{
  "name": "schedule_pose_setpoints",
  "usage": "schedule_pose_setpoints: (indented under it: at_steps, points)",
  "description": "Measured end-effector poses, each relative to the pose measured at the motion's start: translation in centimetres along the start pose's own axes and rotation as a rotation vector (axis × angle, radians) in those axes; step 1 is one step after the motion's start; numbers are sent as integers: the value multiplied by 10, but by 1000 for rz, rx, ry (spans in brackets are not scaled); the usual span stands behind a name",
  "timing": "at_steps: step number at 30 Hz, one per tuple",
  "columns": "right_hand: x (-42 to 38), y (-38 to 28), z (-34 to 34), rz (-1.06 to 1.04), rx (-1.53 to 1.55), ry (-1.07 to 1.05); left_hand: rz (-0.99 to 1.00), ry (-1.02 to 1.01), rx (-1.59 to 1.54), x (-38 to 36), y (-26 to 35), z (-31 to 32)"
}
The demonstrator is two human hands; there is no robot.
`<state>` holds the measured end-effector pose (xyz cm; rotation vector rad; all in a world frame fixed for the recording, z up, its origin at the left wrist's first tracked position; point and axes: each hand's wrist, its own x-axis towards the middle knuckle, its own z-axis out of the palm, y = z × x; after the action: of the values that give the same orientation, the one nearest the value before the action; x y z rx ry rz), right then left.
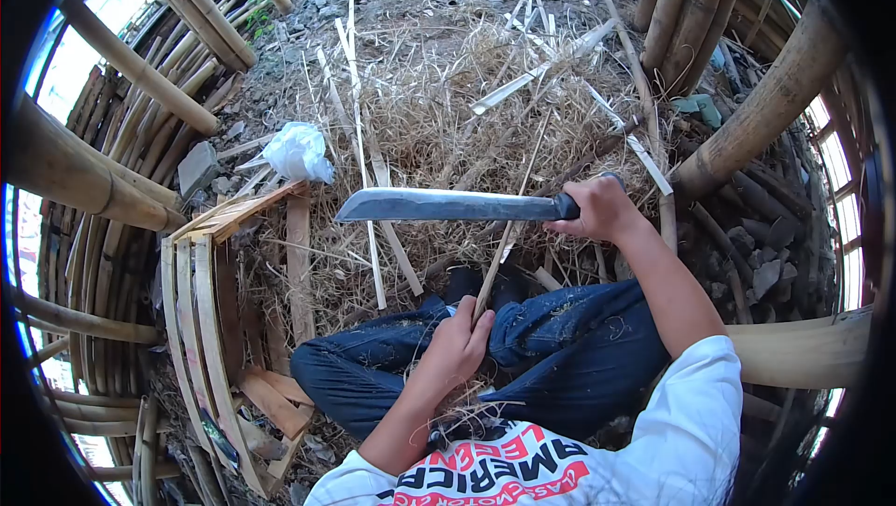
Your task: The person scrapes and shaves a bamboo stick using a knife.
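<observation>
Out ahead of me, my right hand (pixel 597 205) is wrapped tight around the black handle of a big knife (pixel 439 205), fingers curled and closed. The blade reaches from that fist toward my left, lying almost level across the space beyond my knees, with its broad end farthest from the hand. My left hand (pixel 455 345) is lower and closer to my body, over my bent legs, its thumb and fingers pressed together on the near end of a thin strip (pixel 492 277). From that grip the strip slants forward and a little to the right, crossing under the blade nearer the handle than the tip; I cannot tell whether the two touch. My blue trousers (pixel 579 329) have bits of shavings on them. Past the knife, a wide mat of dry shavings (pixel 439 123) covers the ground, with pale slats (pixel 358 128) strewn over it. A white plastic bag (pixel 299 151) sits to the left, just beyond a wooden crate (pixel 207 338), and thick bamboo poles (pixel 779 109) stand around me.
</observation>
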<state>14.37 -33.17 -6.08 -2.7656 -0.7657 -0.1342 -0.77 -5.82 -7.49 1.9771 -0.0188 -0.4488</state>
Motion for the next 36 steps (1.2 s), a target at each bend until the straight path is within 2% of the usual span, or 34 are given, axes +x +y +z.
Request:
schedule_pose_setpoints:
  at_steps: [9,13,15,17,20,25,27,28,31,32,35,36]
  points:
    - [-7,32,-2,150,-71,101,6,15,-43,-4,-4,-4]
    - [-5,4,-2,134,49,22,-9,12,-49,-2,0,-4]
    - [1,-5,-5,46,41,-16,-16,23,-33,-3,1,-6]
    - [6,4,-9,102,31,-87,-28,19,-14,-6,0,-6]
    - [-1,32,-1,170,2,73,20,19,38,-1,2,-4]
    - [-12,15,-10,211,-81,90,0,-4,-21,-2,2,3]
    - [-11,-3,-14,80,-37,56,-7,-10,-42,-4,3,2]
    - [-6,-11,-16,11,-59,105,-15,-13,-86,-6,6,0]
    - [9,-11,-24,-57,9,190,79,27,-70,-16,19,-11]
    - [10,-1,-21,-3,76,208,32,16,-71,-19,26,-17]
    - [5,12,-27,145,60,211,65,66,-9,-14,32,-18]
    - [2,7,-26,129,-16,246,103,82,47,-12,27,-15]
